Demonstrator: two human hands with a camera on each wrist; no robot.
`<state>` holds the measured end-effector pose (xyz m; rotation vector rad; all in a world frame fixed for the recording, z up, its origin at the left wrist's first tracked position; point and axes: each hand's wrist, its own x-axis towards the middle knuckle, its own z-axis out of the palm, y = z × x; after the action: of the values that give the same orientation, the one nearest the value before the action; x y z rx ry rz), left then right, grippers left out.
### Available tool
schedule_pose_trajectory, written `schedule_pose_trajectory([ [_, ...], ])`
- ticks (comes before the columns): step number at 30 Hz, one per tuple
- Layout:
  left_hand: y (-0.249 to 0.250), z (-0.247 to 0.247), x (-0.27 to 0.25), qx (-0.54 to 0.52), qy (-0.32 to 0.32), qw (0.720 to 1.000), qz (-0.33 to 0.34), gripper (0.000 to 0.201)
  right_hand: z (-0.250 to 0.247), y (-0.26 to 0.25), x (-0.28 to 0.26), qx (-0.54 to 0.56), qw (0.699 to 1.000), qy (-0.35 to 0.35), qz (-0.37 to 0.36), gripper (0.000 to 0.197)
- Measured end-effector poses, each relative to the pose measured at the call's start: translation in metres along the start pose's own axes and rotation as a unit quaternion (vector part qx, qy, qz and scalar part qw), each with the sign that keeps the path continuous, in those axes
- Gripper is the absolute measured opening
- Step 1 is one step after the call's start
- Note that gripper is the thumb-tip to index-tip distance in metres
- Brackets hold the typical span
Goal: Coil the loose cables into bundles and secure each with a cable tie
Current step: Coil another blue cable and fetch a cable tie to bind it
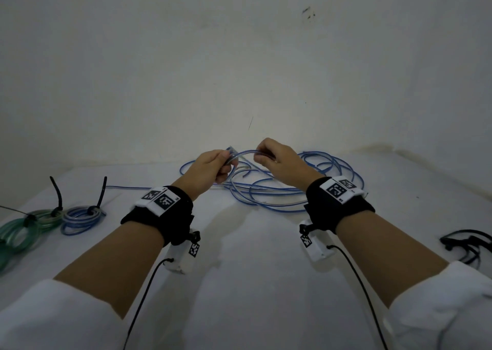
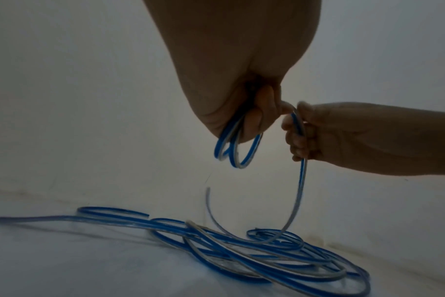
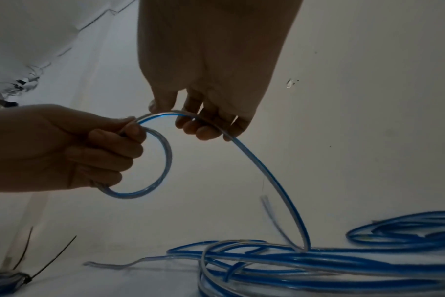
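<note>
1. Left hand (image 1: pixel 210 167): raised above the table, fingers curled round a small started coil (image 3: pixel 150 160) of the blue-and-clear flat cable. Judged purpose: it serves as the fixed anchor on which each new turn is laid, so the loops keep one size.

2. Right hand (image 1: pixel 277 160): raised just beside the left, fingers and thumb pinching the same cable a short way along its run. Judged purpose: it feeds and guides the next length over to the left hand, which explains the short arch of cable spanning the two hands.

3. Blue-and-clear flat cable, loose part (image 1: pixel 292 190): lies in a slack tangle on the white table surface (image 1: pixel 253 283), directly beyond and below both hands; one strand rises from the heap to the right hand. Most of it is uncoiled, so the winding is judged to be at an early stage.

4. Blue coiled bundle with black cable tie (image 1: pixel 82 219): on the table at the left, tie tail standing upright. Judged finished and set aside, clear of the working area.

5. Green translucent coiled bundles (image 1: pixel 21 232): at the far left, touching or just beside the blue bundle, also bound with black ties.

6. Spare black cable ties (image 1: pixel 468 243): a small heap at the right edge, near the right forearm, judged kept within reach for binding this coil.
</note>
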<state>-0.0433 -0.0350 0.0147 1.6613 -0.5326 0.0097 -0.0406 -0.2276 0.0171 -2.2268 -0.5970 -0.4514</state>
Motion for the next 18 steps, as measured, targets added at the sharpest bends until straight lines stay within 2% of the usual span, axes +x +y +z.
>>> schedule_pose_trajectory([
  [5,0.001,0.007,-0.005,0.024,-0.085,0.996,-0.024,0.035,0.004,0.002,0.003,-0.101,0.994,0.0,-0.051,0.021],
  [7,0.001,0.01,-0.005,0.014,-0.095,0.995,-0.027,0.035,0.005,0.003,0.006,-0.116,0.992,-0.006,-0.051,0.022],
  [11,0.0,0.004,-0.001,-0.045,-0.025,0.998,-0.026,0.034,0.001,0.007,-0.001,-0.077,0.997,-0.006,-0.001,0.018],
  [15,0.0,-0.009,0.001,-0.163,0.025,0.986,-0.034,0.03,-0.001,0.022,-0.012,-0.014,0.995,0.042,0.087,0.015],
  [18,0.001,-0.012,0.002,-0.182,0.026,0.982,-0.033,0.028,0.002,0.035,-0.013,-0.084,0.987,0.087,0.109,0.008],
])
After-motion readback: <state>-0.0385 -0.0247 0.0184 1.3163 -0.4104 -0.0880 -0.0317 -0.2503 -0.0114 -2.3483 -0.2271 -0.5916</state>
